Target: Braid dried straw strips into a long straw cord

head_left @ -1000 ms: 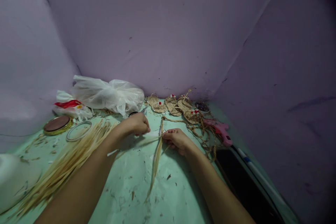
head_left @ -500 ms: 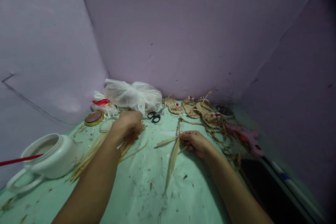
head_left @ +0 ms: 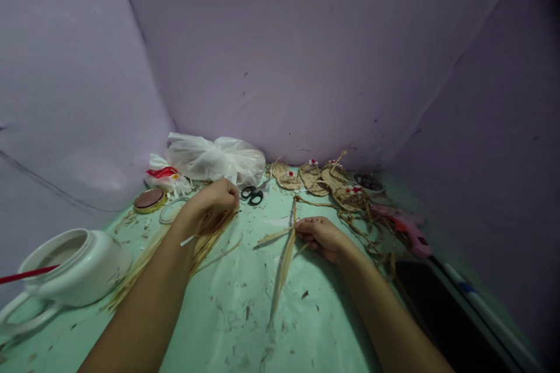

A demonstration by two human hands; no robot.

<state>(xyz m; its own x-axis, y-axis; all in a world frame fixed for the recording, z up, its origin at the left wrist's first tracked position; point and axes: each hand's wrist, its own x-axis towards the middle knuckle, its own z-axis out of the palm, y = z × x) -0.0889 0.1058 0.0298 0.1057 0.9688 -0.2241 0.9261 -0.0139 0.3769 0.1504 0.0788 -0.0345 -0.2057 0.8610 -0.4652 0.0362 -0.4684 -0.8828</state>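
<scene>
My left hand [head_left: 213,204] is closed over the far end of a bundle of pale straw strips [head_left: 175,256] lying on the green table [head_left: 245,326]. My right hand [head_left: 318,235] is closed in a pinch on a long straw leaf [head_left: 282,268] where short strips cross it, and the leaf trails toward me on the table. Black scissors [head_left: 252,193] lie just beyond my left hand.
A white pot [head_left: 72,268] with a red stick stands at the left. A plastic bag [head_left: 214,160], a round tin lid [head_left: 149,200] and a ring sit at the back left. Small woven straw sandals [head_left: 321,179] and a pink glue gun [head_left: 405,227] lie at the back right. Purple walls enclose the corner.
My left hand left the leaf at the middle and moved left onto the straw bundle. My right hand kept its pinch on the leaf. The view swung left, showing the white pot.
</scene>
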